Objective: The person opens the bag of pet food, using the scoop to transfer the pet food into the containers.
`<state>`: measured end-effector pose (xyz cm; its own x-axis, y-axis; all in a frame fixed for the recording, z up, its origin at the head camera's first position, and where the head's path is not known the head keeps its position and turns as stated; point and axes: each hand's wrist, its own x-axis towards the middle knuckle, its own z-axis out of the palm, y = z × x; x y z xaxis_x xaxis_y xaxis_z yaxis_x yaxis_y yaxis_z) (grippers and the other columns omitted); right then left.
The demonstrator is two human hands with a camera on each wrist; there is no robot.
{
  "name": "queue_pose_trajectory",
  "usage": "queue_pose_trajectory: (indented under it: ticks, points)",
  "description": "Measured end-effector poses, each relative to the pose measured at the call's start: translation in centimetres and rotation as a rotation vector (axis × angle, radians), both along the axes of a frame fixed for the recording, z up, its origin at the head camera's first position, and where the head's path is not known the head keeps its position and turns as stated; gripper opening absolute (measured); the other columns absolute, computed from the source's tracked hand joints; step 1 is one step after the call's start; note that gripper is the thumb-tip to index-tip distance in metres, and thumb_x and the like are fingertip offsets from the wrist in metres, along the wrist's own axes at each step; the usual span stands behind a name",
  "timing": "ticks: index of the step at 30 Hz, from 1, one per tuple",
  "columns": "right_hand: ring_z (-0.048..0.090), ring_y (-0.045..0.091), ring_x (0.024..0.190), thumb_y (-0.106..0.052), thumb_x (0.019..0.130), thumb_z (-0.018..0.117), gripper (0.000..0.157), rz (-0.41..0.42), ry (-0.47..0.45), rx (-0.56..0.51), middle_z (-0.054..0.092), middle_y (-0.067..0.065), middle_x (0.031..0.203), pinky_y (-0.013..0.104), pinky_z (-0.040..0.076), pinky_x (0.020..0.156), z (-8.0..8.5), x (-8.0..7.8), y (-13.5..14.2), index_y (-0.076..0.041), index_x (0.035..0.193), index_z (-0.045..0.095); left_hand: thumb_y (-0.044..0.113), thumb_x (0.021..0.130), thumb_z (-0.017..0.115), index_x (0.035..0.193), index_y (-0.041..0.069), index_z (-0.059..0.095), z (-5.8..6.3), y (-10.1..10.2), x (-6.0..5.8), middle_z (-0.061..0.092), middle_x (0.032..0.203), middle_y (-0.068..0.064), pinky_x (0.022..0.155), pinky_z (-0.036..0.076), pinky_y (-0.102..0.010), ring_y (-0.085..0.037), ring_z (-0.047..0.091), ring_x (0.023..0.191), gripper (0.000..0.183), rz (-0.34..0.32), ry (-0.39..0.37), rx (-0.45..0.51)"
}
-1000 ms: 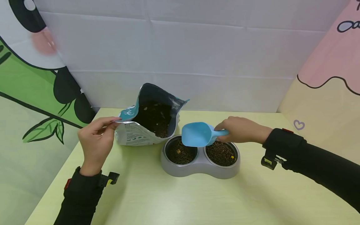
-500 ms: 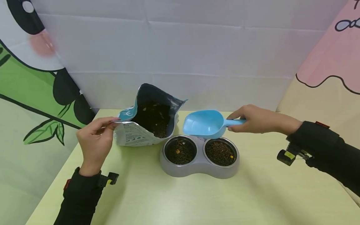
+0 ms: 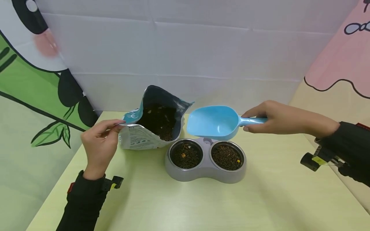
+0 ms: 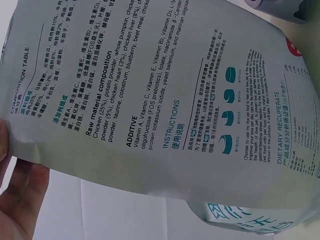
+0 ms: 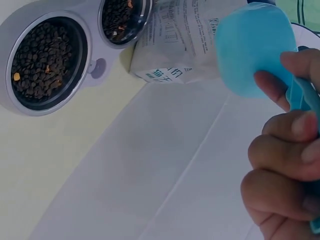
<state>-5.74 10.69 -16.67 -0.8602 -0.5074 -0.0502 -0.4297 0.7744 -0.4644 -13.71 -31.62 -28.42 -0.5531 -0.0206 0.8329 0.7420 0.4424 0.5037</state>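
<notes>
My left hand (image 3: 99,146) pinches the upper left edge of an opened pet food bag (image 3: 138,136), holding its mouth wide. Dark kibble shows inside the bag in the head view; printed text covers its side in the left wrist view (image 4: 150,100). With my right hand (image 3: 280,118) I grip the handle of a light blue scoop (image 3: 215,122). The scoop's bowl faces up, looks empty, and hangs just behind the double pet bowl. That grey double bowl (image 3: 205,173) has brown kibble in both dishes, with a few orange and yellow bits.
Everything stands on a pale yellow table (image 3: 185,205). A white sheet (image 3: 202,57) hangs behind it, with cartoon-printed panels at left (image 3: 37,96) and right (image 3: 338,54). Black sleeves with wrist cameras cover both forearms.
My right hand has moved right and slightly back with the scoop, which has turned from tipped over the bowls to level, bowl up. The left hand and bag have barely moved.
</notes>
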Motion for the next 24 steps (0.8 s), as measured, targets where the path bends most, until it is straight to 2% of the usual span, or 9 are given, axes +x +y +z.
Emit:
queue_pose_trajectory:
  ticks: [9, 16, 24]
  points:
    - [0.042, 0.012, 0.054, -0.032, 0.086, 0.061, 0.017, 0.015, 0.037, -0.023, 0.053, -0.005, 0.066, 0.025, 0.039, 0.045, 1.4, 0.2, -0.7, -0.028, 0.103, 0.063, -0.010, 0.075, 0.062, 0.086, 0.001, 0.067, 0.2, 0.1, 0.3, 0.066, 0.082, -0.014, 0.068, 0.045, -0.011, -0.011, 0.059, 0.073, 0.016, 0.005, 0.002, -0.001]
    - [0.041, 0.012, 0.055, -0.028, 0.086, 0.061, 0.019, 0.018, 0.041, -0.023, 0.050, -0.005, 0.066, 0.026, 0.038, 0.047, 2.0, 0.0, -1.6, -0.021, 0.104, 0.063, -0.011, 0.074, 0.063, 0.086, 0.001, 0.067, 0.1, 0.0, 0.3, 0.066, 0.083, -0.014, 0.068, 0.045, -0.012, -0.009, 0.059, 0.075, 0.017, 0.004, -0.004, 0.000]
    - [0.041, 0.012, 0.055, -0.031, 0.086, 0.061, 0.019, 0.037, 0.050, -0.006, 0.047, -0.005, 0.063, 0.026, 0.038, 0.048, 2.5, -0.4, -2.4, -0.022, 0.103, 0.063, -0.012, 0.073, 0.064, 0.086, 0.001, 0.068, 0.2, -0.1, 0.3, 0.066, 0.083, -0.013, 0.069, 0.045, -0.012, -0.004, 0.058, 0.077, 0.019, 0.004, 0.003, -0.005]
